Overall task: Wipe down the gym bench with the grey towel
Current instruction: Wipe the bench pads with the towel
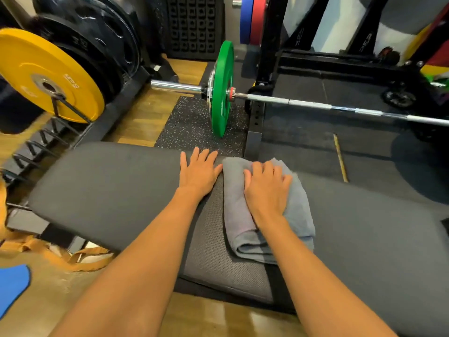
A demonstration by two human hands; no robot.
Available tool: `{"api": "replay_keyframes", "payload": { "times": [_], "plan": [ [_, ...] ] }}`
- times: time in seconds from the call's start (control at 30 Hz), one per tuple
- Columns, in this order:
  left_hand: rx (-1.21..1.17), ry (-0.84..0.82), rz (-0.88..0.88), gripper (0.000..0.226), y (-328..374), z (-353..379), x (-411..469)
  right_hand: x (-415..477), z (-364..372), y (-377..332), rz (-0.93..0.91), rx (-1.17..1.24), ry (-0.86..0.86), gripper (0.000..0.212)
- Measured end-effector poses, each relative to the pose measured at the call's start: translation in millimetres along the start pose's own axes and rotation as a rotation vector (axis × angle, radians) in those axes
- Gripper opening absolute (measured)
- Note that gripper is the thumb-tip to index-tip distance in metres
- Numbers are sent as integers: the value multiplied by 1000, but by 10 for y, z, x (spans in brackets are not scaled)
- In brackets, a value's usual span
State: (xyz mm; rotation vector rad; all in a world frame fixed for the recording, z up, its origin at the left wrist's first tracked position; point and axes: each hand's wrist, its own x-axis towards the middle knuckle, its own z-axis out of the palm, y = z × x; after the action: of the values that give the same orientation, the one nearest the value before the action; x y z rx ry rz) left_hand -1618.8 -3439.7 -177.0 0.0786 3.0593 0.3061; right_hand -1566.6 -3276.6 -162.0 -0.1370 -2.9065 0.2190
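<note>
Towel [300, 215]: grey, folded in layers, lying on the middle of the bench; it covers part of the textured centre strip and laps onto the right pad. Its far end is close to the bench's far edge, and a rolled fold shows at its near end.
Right hand [266, 188]: on top of the towel's far half, palm down, fingers bent into the cloth and gripping it.
Left hand [198, 172]: just left of the towel, flat on the bench, fingers straight and spread, holding nothing; the thumb reaches the towel's left edge.
Bench [109, 186]: dark padded top running left to right, with a smooth pad on either side of the textured strip.
Speckled mat [192, 122]: on the floor just beyond the bench.
Green plate [222, 88]: upright on the mat, loaded on the barbell.
Barbell [315, 104]: silver, running from the green plate off to the right.
Rack post [269, 45]: black, upright, just right of the green plate.
Blue plate [246, 19] and red plate [258, 19]: side by side, high at the far end.
Yellow plate [43, 76]: far left on a storage rack, in front of black plates [102, 37].
Tan strap [80, 260]: loose on the floor, near left.
Wooden floor [218, 319]: nearest, under the forearms.
</note>
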Motion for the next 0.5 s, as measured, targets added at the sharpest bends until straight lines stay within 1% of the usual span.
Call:
{"api": "replay_keyframes", "payload": {
  "times": [0.1,0.17,0.23,0.3,0.4,0.5],
  "plan": [
    [-59,-39,-15,55,28,-52,7,-595,-160,-13,-27,-16,7,28],
    [-81,-72,-16,57,20,-100,18,-952,-264,-60,-44,-24,-9,30],
    [-72,-89,13,57,-15,-141,32,-1209,-302,-109,-60,-21,-38,33],
    [-41,-62,77,53,-86,-171,66,-1310,-286,-153,-61,-32,-46,31],
    [-23,27,212,43,-262,-169,199,-1001,-152,-229,-58,-72,36,28],
    [-86,64,248,34,-428,-140,357,-271,61,-401,-30,-111,94,28]
  ]
}}
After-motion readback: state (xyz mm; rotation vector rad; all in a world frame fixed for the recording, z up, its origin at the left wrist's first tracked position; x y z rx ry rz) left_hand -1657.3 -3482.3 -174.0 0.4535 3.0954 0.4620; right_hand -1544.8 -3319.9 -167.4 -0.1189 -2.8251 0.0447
